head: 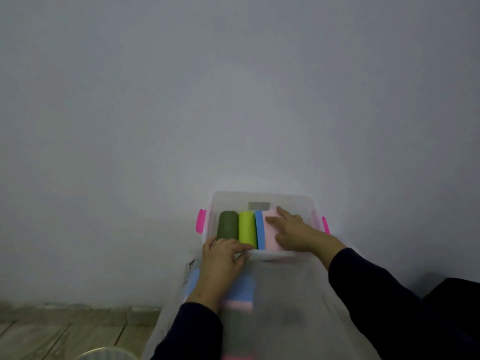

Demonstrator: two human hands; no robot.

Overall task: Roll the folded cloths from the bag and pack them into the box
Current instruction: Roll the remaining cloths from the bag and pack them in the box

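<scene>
Clear box (309, 203) with pink latches (200, 220) sits at 6 o'clock, against a plain grey wall (233, 87). Four rolled cloths lie side by side inside: dark green roll (227, 225), lime roll (246, 227), blue roll (259, 228), pink roll (270, 235). Right hand (291, 231) open, flat on pink roll. Left hand (223, 258) curled over near rim. Translucent bag (285, 294) at 6 o'clock shows folded cloths. Wood floor (65, 331) at 8 o'clock.

Inside the box (262, 197), the four rolls (246, 227) fill the left and middle; free room stays only at the right wall, where the right hand (291, 229) lies.
</scene>
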